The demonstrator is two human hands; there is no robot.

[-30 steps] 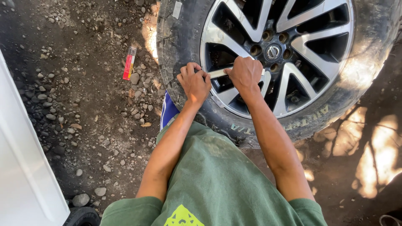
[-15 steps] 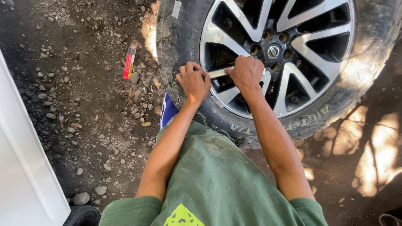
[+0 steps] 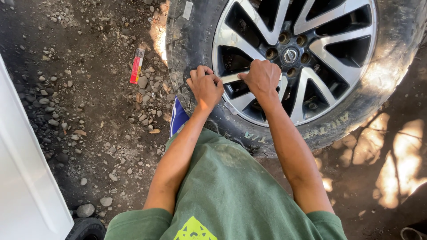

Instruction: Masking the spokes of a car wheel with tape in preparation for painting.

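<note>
We hold pale bar point(image 3: 231, 78) across wheel point(image 3: 293, 58): left hand point(image 3: 205, 86) and right hand point(image 3: 262, 76), both grips closed on bar. Bar spans between fists, over rim edge by tyre point(image 3: 195, 49). Best keep wrists straight, lever steadily, avoid slip.

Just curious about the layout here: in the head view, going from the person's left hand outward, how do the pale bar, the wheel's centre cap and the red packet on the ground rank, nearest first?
From the left hand:
1. Pale flat bar, held in its fist, just to the right.
2. Red flat packet, lying on the gravel to the left.
3. Round silver centre cap, to the right beyond the right hand.
</note>
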